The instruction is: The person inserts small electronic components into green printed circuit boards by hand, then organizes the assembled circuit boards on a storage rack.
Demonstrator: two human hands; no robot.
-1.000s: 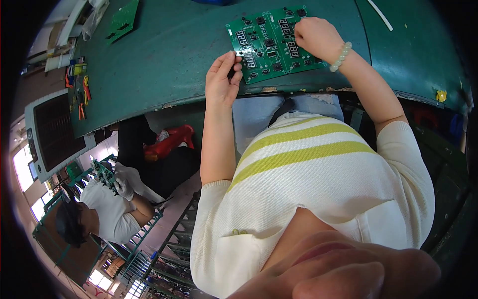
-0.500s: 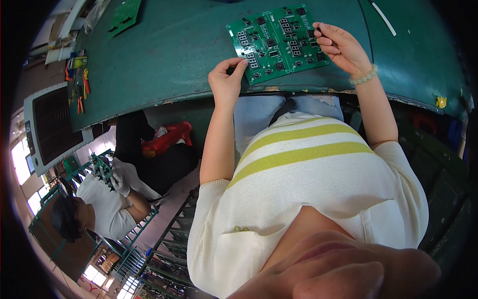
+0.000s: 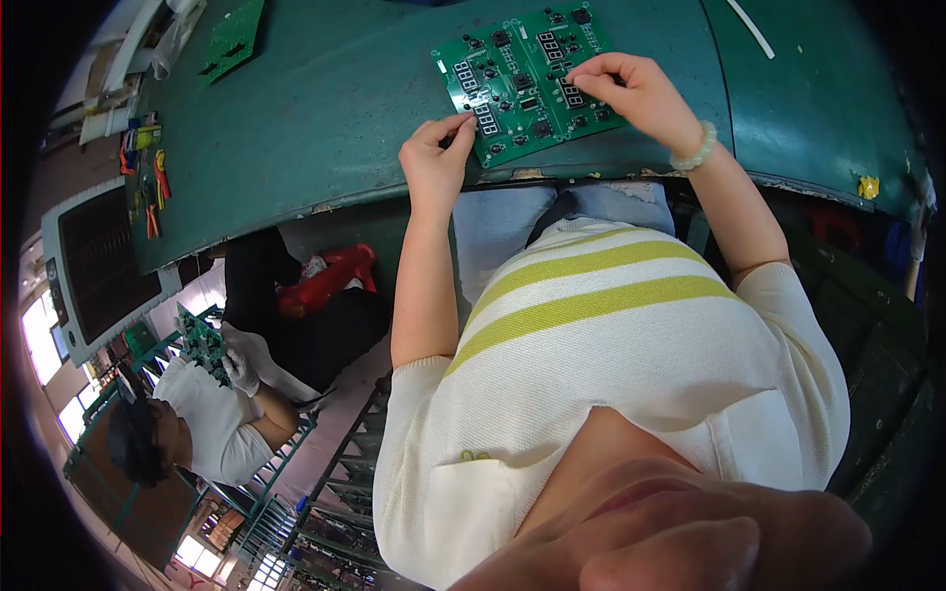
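Observation:
A green circuit board panel (image 3: 510,81) lies flat on the green bench, made of two like halves side by side. Each half carries white-segment digit displays, black buttons and other small parts. My left hand (image 3: 437,163) is closed in a pinch at the panel's left edge, beside the lower display. Over the right half, my right hand (image 3: 645,103) bends down with thumb and forefinger together at the lower digit display (image 3: 572,95). Whatever sits between those right fingertips is hidden or too small to make out.
Another green board (image 3: 235,41) lies at the bench's far left. Pliers-like hand tools (image 3: 158,182) hang or lie at the left edge. A white strip (image 3: 751,28) rests at the far right. Below left, a seated co-worker's gloved hand (image 3: 239,369) holds a populated board (image 3: 200,343).
My right hand has moved left from the panel's right edge to the lower display on the right half. My left hand stays at the left edge. The whole view has shifted slightly.

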